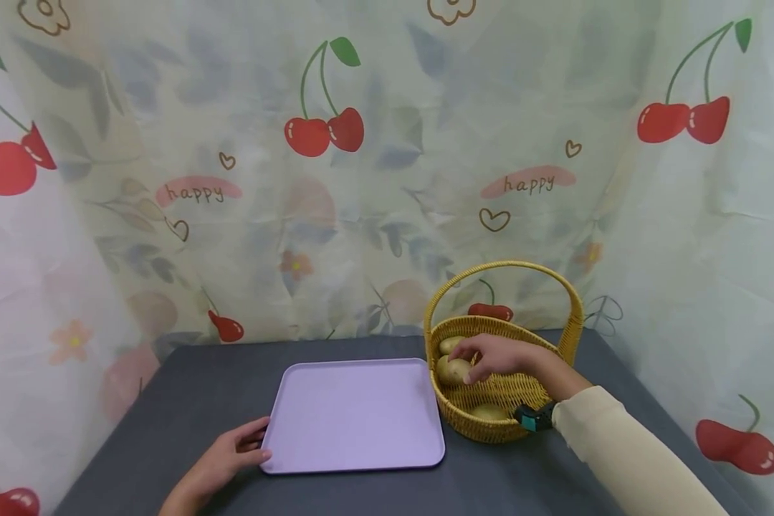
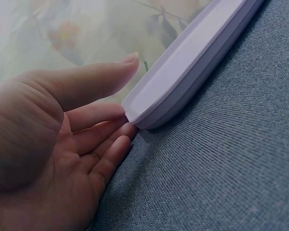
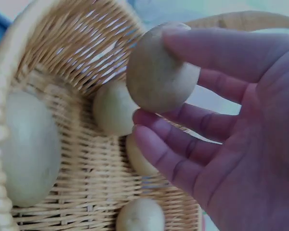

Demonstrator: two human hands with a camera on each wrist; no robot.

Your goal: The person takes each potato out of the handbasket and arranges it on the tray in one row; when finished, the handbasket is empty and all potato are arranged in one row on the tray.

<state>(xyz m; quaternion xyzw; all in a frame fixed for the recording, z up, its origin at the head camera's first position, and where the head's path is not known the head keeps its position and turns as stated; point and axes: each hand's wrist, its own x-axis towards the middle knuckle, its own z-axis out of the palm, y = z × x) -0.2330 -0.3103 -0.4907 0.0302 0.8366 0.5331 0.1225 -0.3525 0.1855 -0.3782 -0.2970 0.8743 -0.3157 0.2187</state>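
My right hand [image 1: 499, 355] reaches over a wicker basket [image 1: 467, 426] and pinches a potato [image 3: 156, 72] between thumb and fingertips. In the right wrist view that potato is raised above several others: a large potato [image 3: 31, 149] lies by the basket's side, and smaller ones sit behind and below the held one. At the left edge of a lilac tray [image 1: 355, 416], my left hand [image 1: 222, 459] touches the rim with loosely extended fingers [image 2: 103, 130]. Its thumb stands apart above the fingers in the left wrist view. The tray lies flat with nothing on it.
A tall arched handle [image 1: 503, 264] rises over the basket, which stands right against the tray's right side. Dark grey cloth [image 1: 232, 380] covers the table. A printed curtain [image 1: 387, 215] hangs behind and along both sides.
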